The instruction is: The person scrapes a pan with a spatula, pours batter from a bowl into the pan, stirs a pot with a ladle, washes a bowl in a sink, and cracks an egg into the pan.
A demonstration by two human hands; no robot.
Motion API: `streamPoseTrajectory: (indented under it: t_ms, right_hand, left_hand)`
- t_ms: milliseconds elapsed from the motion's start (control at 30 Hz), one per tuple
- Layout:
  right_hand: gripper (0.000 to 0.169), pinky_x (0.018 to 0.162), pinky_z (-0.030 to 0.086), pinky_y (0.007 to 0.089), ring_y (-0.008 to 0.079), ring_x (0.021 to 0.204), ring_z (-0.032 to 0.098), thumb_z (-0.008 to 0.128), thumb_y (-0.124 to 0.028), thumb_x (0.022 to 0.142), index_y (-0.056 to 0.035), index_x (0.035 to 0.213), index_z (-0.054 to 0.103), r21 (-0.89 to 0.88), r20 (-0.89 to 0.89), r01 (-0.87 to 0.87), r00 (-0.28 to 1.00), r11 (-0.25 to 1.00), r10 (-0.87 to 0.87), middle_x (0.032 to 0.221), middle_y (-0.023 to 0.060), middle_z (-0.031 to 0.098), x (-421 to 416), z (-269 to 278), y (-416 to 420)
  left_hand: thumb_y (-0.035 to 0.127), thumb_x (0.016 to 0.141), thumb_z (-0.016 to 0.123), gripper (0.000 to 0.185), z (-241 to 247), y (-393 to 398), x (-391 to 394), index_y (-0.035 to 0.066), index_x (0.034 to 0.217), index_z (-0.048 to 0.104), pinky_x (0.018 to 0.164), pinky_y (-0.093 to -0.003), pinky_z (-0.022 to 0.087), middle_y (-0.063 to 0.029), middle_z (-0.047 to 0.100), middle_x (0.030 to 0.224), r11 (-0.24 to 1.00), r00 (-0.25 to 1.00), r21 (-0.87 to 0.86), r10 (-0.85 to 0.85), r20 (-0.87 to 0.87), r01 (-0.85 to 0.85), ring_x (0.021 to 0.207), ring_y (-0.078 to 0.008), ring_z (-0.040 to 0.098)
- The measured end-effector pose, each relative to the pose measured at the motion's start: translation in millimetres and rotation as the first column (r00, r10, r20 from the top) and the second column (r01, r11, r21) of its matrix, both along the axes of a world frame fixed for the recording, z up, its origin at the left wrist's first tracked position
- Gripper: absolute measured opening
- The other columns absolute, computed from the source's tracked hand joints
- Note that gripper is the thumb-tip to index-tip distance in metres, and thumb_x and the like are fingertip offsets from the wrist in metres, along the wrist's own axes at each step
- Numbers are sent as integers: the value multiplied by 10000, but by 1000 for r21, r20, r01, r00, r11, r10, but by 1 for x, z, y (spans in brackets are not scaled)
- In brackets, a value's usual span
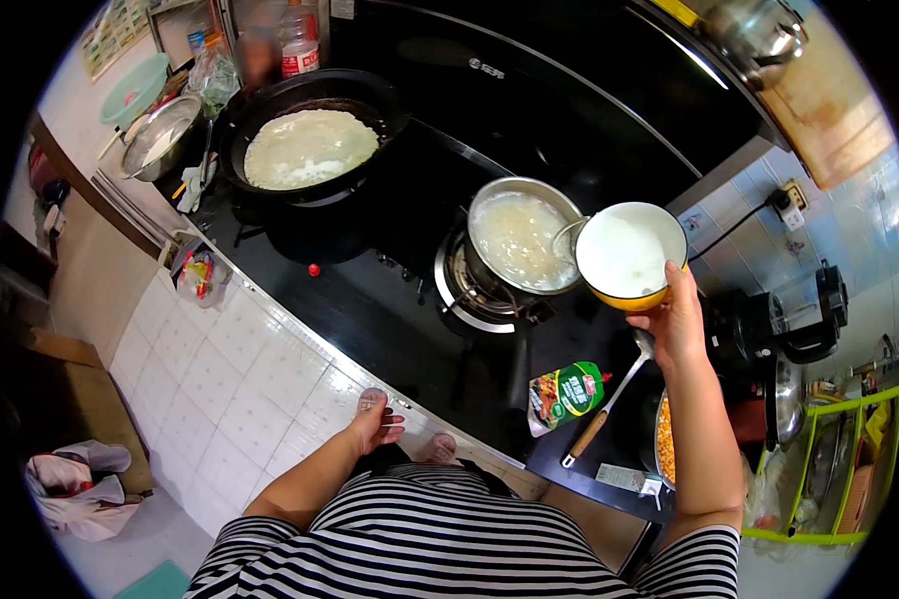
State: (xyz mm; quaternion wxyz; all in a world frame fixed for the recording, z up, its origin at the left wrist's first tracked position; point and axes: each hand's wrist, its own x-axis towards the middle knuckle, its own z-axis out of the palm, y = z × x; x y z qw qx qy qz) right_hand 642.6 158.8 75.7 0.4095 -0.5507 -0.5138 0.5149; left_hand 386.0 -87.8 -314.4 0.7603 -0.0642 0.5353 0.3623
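My right hand [673,322] grips the near right side of a yellow bowl [629,302] with a white inside and whitish liquid in it. The bowl is tilted towards a metal saucepan [524,183] on the gas burner, and liquid runs from its left edge. Cloudy liquid [521,236] with a bubbly surface fills the pan. Beside the counter's front edge, my left hand [376,428] holds nothing, its fingers apart. A pale flatbread [311,150] lies in a large black wok [389,120] at the left of the stove.
A green sauce pouch [567,395] and a wooden-handled ladle [593,438] lie on the counter at the right, near a container of corn kernels [667,434]. The pan's black handle [521,359] points towards me. A metal bowl [163,138] stands left of the wok.
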Motion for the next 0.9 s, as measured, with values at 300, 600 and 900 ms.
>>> streamPoseTrajectory:
  t_ms: [300,600,900]
  right_hand:
    - [581,519,459,195,131,762,578,530,-315,805,-139,1314,310,411,351,-23,926,911,-135,1047,85,528,-25,-3,30]
    - [851,816,433,352,312,959,505,716,-150,532,-61,1292,343,663,698,-402,638,631,-327,1050,179,478,-47,9,16]
    - [487,613,502,284,209,819,580,502,-230,842,-96,1272,317,227,-181,320,942,920,-283,1058,117,523,5,-29,27]
  left_hand:
    - [483,857,420,551,-5,-48,-106,35,1176,387,698,-350,454,-92,560,1009,993,986,-95,54,-158,-69,842,-218,550]
    - [392,867,448,474,-14,-45,-141,44,1185,402,666,-323,461,-106,570,1022,986,972,-167,-11,-234,-29,837,-210,566]
    - [333,867,454,397,5,-11,-136,46,1141,427,688,-343,456,-120,558,1032,999,966,-31,15,-259,-24,858,-230,556]
